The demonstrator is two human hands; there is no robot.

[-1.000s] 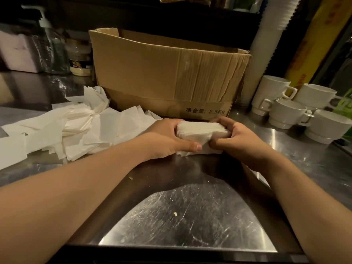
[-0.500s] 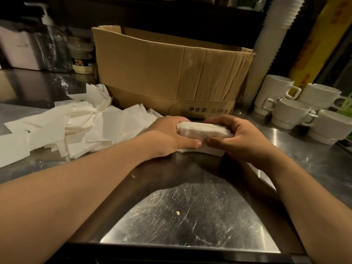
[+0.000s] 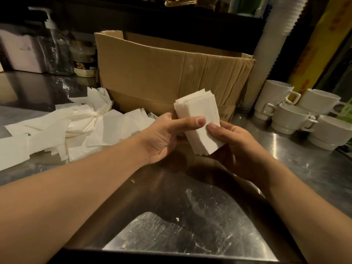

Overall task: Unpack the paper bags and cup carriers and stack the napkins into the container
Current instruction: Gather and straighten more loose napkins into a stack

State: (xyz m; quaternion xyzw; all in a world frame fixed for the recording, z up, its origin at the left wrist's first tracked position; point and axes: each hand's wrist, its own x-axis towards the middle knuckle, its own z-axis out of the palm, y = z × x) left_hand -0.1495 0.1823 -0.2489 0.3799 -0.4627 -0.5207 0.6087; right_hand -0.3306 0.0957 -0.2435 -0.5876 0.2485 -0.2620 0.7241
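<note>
Napkins [image 3: 199, 123]: squared white stack, edges slightly fanned.

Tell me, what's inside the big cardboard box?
The cardboard box is open on top, but its tall front wall hides the inside, so what it holds cannot be seen. Only the brown inner back wall shows. The napkin stack is in front, outside it.

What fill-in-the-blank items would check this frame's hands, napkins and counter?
1. Both hands, left hand and right hand, hold one ____ of white paper napkins.
2. Behind it stands an open brown ____ box.
3. Loose white napkins lie to the person's ____.
4. The white ceramic cups number ____.

Missing: stack; cardboard; left; four
</note>
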